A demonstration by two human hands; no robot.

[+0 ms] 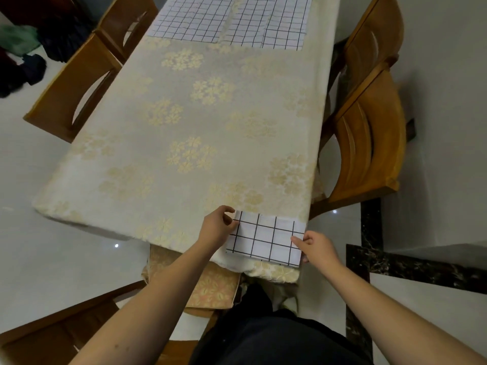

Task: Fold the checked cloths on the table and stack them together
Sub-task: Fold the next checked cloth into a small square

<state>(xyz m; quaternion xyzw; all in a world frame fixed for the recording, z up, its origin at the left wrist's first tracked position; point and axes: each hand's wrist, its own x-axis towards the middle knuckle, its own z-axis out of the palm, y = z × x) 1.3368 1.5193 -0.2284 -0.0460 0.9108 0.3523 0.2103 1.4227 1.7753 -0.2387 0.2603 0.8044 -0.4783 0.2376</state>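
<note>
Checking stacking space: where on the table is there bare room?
The tablecloth is bare between the folded cloth, held at the near edge by left hand and right hand, and two flat checked cloths crowding the far end.

Both bare forearms enter from bottom of frame, converge toward lower centre-right. Left hand [216,227] sits just left of centre, low in frame, wrist straight, fingers curled, thumb + fingertips pinching folded checked cloth [264,239] at its left edge. Right hand [317,246] sits lower right of centre, back of hand up, fingers curled, gripping same cloth at its right edge. Hands level-ish, apart by cloth's width.
</note>
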